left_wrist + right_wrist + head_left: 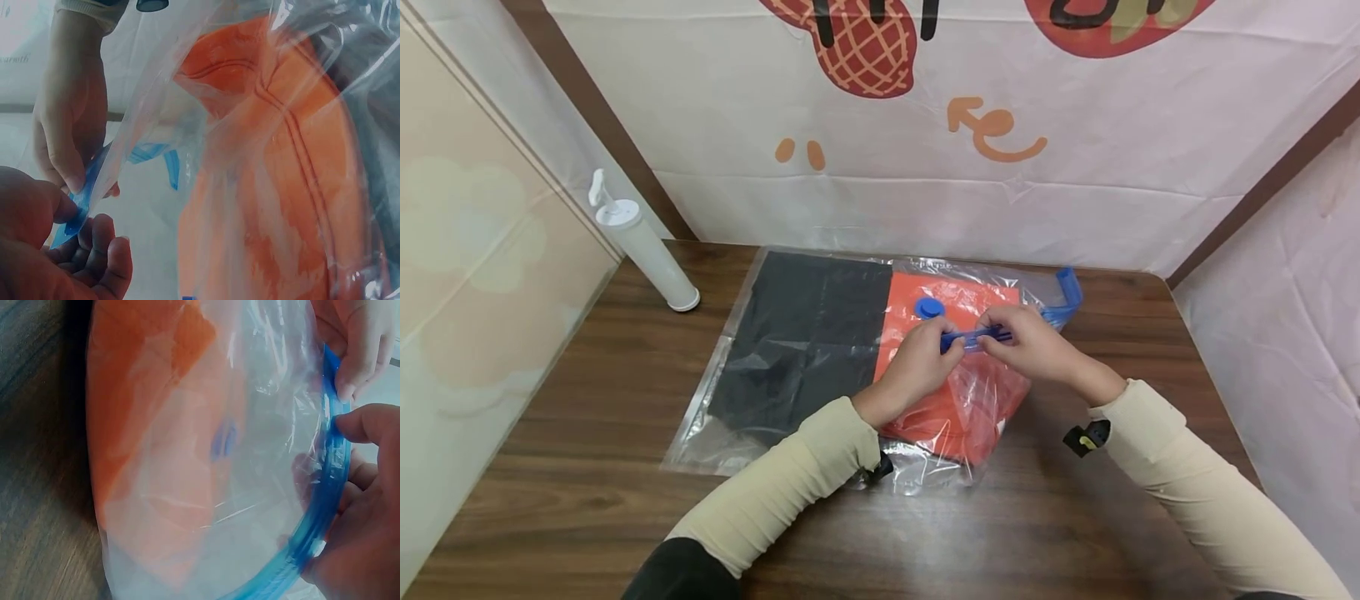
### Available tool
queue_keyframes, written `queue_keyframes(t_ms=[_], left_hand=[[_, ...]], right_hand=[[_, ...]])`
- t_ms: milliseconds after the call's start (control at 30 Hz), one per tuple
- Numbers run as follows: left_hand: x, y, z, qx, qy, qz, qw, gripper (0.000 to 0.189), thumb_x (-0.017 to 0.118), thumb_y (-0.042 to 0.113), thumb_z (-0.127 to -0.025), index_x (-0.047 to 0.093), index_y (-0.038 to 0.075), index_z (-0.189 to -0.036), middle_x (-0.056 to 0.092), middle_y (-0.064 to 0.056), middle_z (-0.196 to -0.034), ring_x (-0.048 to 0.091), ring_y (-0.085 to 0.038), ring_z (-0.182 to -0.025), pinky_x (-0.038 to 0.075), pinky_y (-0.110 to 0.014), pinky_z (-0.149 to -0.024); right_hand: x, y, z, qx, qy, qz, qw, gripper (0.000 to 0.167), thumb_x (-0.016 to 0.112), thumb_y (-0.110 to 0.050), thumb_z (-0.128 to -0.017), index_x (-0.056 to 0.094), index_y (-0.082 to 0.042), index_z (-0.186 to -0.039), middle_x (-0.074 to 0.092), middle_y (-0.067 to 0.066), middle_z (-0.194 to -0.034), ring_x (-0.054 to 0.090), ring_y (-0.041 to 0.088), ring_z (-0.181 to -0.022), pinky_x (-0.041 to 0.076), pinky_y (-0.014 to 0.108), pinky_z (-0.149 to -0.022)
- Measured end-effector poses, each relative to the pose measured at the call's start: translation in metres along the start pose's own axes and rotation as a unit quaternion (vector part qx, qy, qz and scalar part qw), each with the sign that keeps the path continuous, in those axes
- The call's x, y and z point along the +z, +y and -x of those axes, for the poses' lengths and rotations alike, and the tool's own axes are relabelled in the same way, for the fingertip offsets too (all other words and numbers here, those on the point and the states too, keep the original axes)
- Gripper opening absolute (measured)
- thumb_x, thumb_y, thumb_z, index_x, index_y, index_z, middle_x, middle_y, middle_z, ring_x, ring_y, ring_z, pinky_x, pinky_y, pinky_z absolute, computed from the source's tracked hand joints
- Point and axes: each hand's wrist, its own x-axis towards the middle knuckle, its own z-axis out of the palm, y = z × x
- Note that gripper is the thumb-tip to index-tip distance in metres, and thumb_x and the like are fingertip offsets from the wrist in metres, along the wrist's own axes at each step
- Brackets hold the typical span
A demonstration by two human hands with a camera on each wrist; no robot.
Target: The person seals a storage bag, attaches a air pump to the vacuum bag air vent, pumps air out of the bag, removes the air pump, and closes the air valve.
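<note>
A clear vacuum storage bag (700, 450) lies on the table, holding a folded black garment (812, 333) and a folded orange garment (955, 400). Along its right end runs a blue zip edge (334, 450), lifted off the table between the hands. My left hand (917, 358) pinches this strip between thumb and fingers. Close beside it, my right hand (1026, 337) grips the same strip with thumb and curled fingers. The strip's far end (1069, 287) sticks up behind the right hand. A round blue valve (929, 307) sits on the bag over the orange garment.
A white hand pump (647, 254) stands at the table's back left corner. Printed cloth walls (880, 192) rise behind the table (587, 417) and at both sides. Each wrist carries a small black camera, such as the right one (1086, 437).
</note>
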Motion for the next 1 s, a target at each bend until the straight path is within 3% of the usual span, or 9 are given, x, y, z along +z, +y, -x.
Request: queue_keyframes(t_ms=[100, 267, 367, 500, 567, 667, 767, 867, 1000], left_hand=[[0.0018, 0.0008, -0.0003, 0.006, 0.008, -0.002, 1.0, 0.009, 0.06, 0.008, -0.1, 0.062, 0.0, -0.1, 0.057, -0.006, -0.082, 0.053, -0.015, -0.068, 0.043, -0.023, -0.06], [0.0036, 0.0018, 0.0009, 0.014, 0.023, 0.0, 0.9996, 0.007, 0.06, 0.007, -0.099, 0.062, 0.0, -0.099, 0.057, -0.006, -0.083, 0.054, -0.015, -0.069, 0.044, -0.023, -0.061], [0.0028, 0.0025, 0.0006, 0.015, 0.023, 0.006, 0.9996, 0.008, 0.06, 0.007, -0.1, 0.062, 0.0, -0.101, 0.059, -0.007, -0.085, 0.054, -0.015, -0.07, 0.044, -0.023, -0.062], [0.0013, 0.0035, -0.0009, 0.012, 0.008, 0.01, 0.9999, 0.011, 0.06, 0.01, -0.102, 0.064, 0.0, -0.104, 0.062, -0.007, -0.089, 0.056, -0.015, -0.072, 0.046, -0.023, -0.063], [0.0012, 0.0033, -0.0019, 0.01, 0.003, 0.006, 0.9999, 0.011, 0.06, 0.01, -0.102, 0.064, 0.0, -0.105, 0.063, -0.007, -0.089, 0.057, -0.015, -0.072, 0.046, -0.023, -0.063], [0.0025, 0.0029, -0.0027, 0.013, 0.005, 0.003, 0.9999, 0.011, 0.06, 0.01, -0.102, 0.064, 0.0, -0.103, 0.062, -0.006, -0.088, 0.056, -0.015, -0.072, 0.046, -0.023, -0.063], [0.0049, 0.0024, -0.002, 0.019, 0.013, 0.004, 0.9997, 0.01, 0.059, 0.009, -0.102, 0.061, -0.001, -0.101, 0.059, -0.007, -0.085, 0.054, -0.015, -0.071, 0.045, -0.023, -0.062], [0.006, 0.0024, -0.0009, 0.023, 0.02, 0.014, 0.9994, 0.01, 0.058, 0.008, -0.101, 0.06, -0.001, -0.102, 0.058, -0.007, -0.086, 0.054, -0.016, -0.072, 0.045, -0.024, -0.063], [0.0052, 0.0036, -0.0017, 0.021, 0.017, 0.019, 0.9995, 0.011, 0.059, 0.01, -0.101, 0.061, -0.001, -0.105, 0.061, -0.008, -0.09, 0.056, -0.016, -0.075, 0.047, -0.025, -0.065]], right_hand=[[0.0004, 0.0004, 0.0011, 0.001, 0.005, 0.011, 0.9999, 0.003, 0.068, -0.006, -0.091, 0.068, -0.003, -0.092, 0.064, -0.002, -0.08, 0.056, 0.014, -0.071, 0.045, 0.037, -0.08], [0.001, -0.0002, 0.0018, -0.003, 0.017, 0.038, 0.9991, 0.005, 0.068, -0.008, -0.09, 0.067, -0.003, -0.092, 0.066, -0.001, -0.081, 0.06, 0.018, -0.078, 0.029, 0.06, -0.104], [0.0006, -0.0008, 0.0015, -0.004, 0.024, 0.041, 0.9989, 0.004, 0.068, -0.008, -0.09, 0.067, -0.003, -0.091, 0.066, -0.002, -0.081, 0.06, 0.018, -0.078, 0.029, 0.06, -0.104], [-0.0003, 0.0009, 0.0006, -0.012, 0.026, 0.021, 0.9994, 0.004, 0.07, -0.004, -0.091, 0.069, -0.007, -0.088, 0.066, -0.004, -0.078, 0.058, 0.014, -0.073, 0.043, 0.045, -0.087], [0.0001, 0.0018, 0.0004, -0.02, 0.024, 0.012, 0.9994, 0.007, 0.071, -0.003, -0.092, 0.068, -0.008, -0.088, 0.065, -0.004, -0.078, 0.058, 0.013, -0.071, 0.043, 0.04, -0.08], [0.0018, 0.0013, 0.0015, -0.023, 0.023, 0.019, 0.9993, 0.004, 0.069, -0.004, -0.093, 0.067, -0.005, -0.09, 0.066, -0.002, -0.08, 0.061, 0.016, -0.075, 0.042, 0.047, -0.091], [0.0037, 0.0001, 0.0031, -0.017, 0.024, 0.037, 0.9989, 0.003, 0.067, -0.006, -0.095, 0.067, -0.003, -0.094, 0.068, 0.0, -0.085, 0.064, 0.021, -0.085, 0.028, 0.059, -0.104], [0.004, -0.0009, 0.0037, -0.013, 0.031, 0.033, 0.9989, 0.004, 0.066, -0.006, -0.094, 0.067, -0.003, -0.096, 0.069, 0.002, -0.088, 0.066, 0.024, -0.09, 0.025, 0.063, -0.108], [0.002, -0.0001, 0.0041, -0.017, 0.036, 0.016, 0.9991, 0.003, 0.067, -0.007, -0.095, 0.067, -0.004, -0.093, 0.068, 0.0, -0.085, 0.064, 0.021, -0.084, 0.026, 0.062, -0.106]])
